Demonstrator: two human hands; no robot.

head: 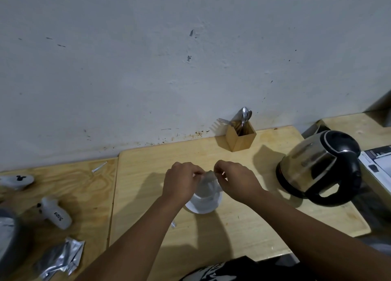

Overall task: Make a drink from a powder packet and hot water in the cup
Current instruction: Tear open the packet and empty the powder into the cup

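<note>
Pinching the powder packet [208, 178] with left hand [182, 182] and right hand [237, 180], the person is holding it directly above the cup [204, 204] so powder drops in.

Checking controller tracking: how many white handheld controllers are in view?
2. One white controller lies at the far left edge of the left table; the other white controller lies nearer the person, on the same table. More may be hidden beyond the frame edge.
</note>
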